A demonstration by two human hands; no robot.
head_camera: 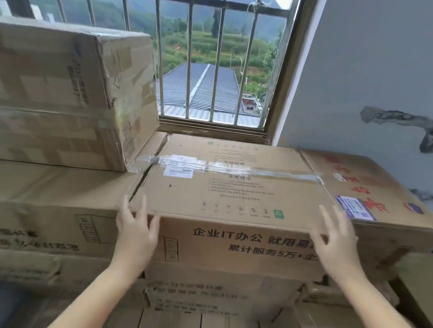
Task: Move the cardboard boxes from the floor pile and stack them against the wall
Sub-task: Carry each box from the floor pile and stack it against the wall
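Barred window (214, 65) and grey wall (360, 83) close off the far side of the room, and stacked cardboard fills everything below the sill. Green hillside and a ridged metal roof show through the bars.

Centre of the stack, the taped box (234, 189) lies flat with its long axis running left to right, its far edge close under the window frame and its near face, printed with dark characters, turned toward the camera. A strip of clear tape runs along its top from left to right, beside a small white label. To its left sits a long box (49, 207) at about the same height, with a heavily taped box (65, 92) resting on top of that one. To its right, against the wall, lies a red-lettered box (371, 189) with a blue sticker; more boxes lie underneath.

Both hands are at the near top edge of the taped box, one toward each end. The left hand (134, 232) is at the near left corner — fingers spread and extended upward, tips over the top edge, palm against or just off the front face; contact cannot be told for certain. The right hand (335, 241) is near the right end of the same edge, fingers likewise splayed wide and blurred, reaching over the rim. Neither hand is closed around anything; the box rests on the stack beneath them.
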